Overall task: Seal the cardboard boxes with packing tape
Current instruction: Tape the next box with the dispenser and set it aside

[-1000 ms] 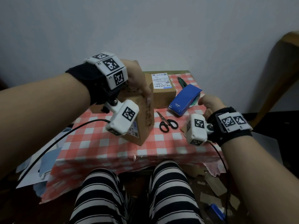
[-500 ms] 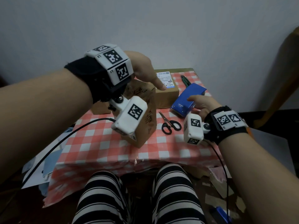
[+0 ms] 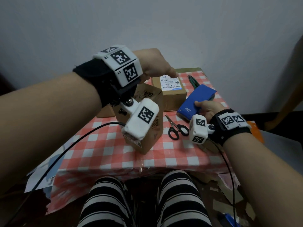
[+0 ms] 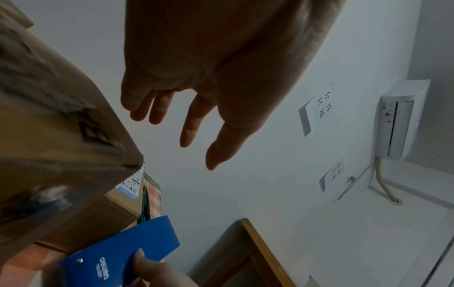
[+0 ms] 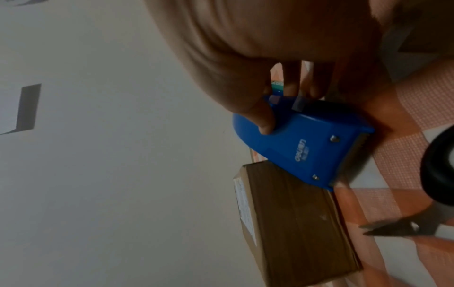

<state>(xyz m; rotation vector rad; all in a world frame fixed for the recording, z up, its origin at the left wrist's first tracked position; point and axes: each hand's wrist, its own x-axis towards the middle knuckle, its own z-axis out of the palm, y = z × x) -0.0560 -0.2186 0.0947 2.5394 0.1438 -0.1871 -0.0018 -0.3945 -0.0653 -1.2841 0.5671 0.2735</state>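
— Boxes first: where are yours?

— Your tall box (image 3: 148, 128) stands upright on the checked tablecloth (image 3: 101, 149), near the front edge, with black scribbles on its side. Your flat box (image 3: 173, 94) with the white shipping label lies behind it, closer to the wall.

— And my left hand (image 3: 154, 63)?

— It hangs in the air above the two boxes, fingers (image 4: 194, 120) straight and spread, holding nothing.

— My right hand (image 3: 206, 108)?

— You grip the blue tape dispenser (image 3: 195, 102), thumb on top, fingers curled over its far end. Its cutting end is down at the cloth, just right of the flat box.

— Anything else nearby?

— Black-handled scissors (image 3: 176, 127) lie on the cloth between the tall box and your right wrist. Green pens (image 3: 193, 80) lie behind the dispenser.
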